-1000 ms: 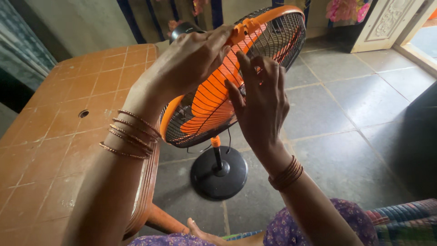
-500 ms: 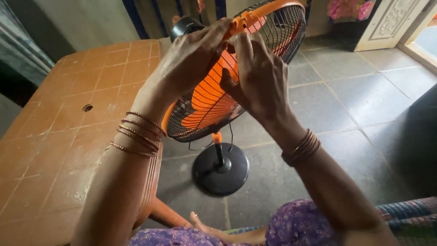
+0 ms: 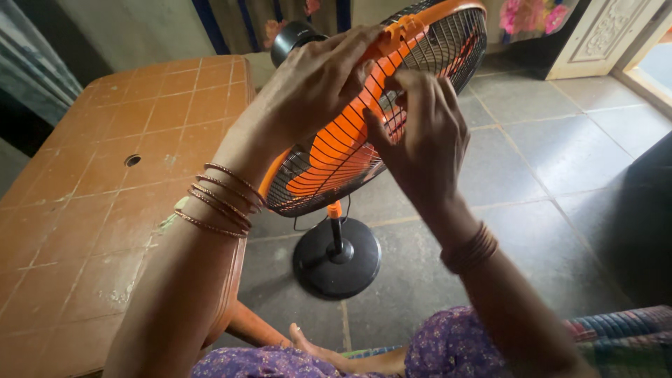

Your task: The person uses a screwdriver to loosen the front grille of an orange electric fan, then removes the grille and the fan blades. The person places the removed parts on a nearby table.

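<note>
Grey floor tiles fill the right of the frame, with a brown table at left. Upper centre, the pedestal fan tilts on its black base, so its wire guard faces the person. Left hand curls closed over the orange rim clip, steadying it; right hand lies on the guard, fingers loosely together, clamping nothing.

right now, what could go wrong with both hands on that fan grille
1. The right hand has fingertips pressed against the wire grille over the orange blades; a fingertip might slip between the wires.
2. The left hand pushes at the orange rim with the head tilted back on a thin pole; the fan might tip off its round base.
3. A foot lies close to the base.
</note>
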